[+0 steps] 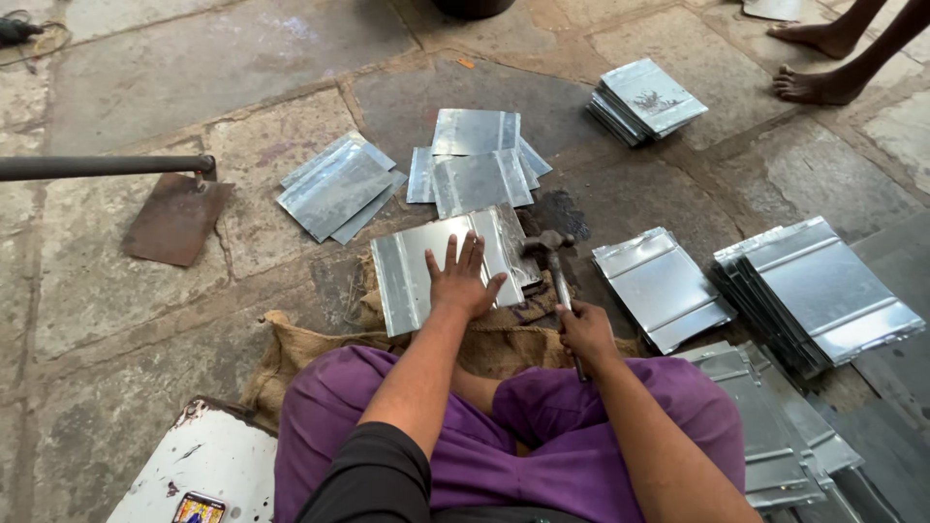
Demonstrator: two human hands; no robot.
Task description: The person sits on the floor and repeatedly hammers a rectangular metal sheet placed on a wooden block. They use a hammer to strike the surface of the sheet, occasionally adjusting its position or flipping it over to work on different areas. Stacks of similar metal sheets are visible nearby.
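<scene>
I sit cross-legged in purple trousers on a stone floor. My left hand point(462, 279) lies flat, fingers spread, on a shiny folded metal sheet point(407, 266) resting on a piece of burlap point(291, 353). My right hand point(585, 331) grips the handle of a hammer point(552, 254), whose head is at the sheet's right edge.
Stacks of similar metal sheets lie around: one at the left point(334, 187), one ahead point(477, 160), one far point(644, 99), and several at the right point(819, 291). A rusty plate on a rod point(174, 218) lies left. Another person's bare feet point(819, 63) stand top right. A white object point(208, 465) is at my left knee.
</scene>
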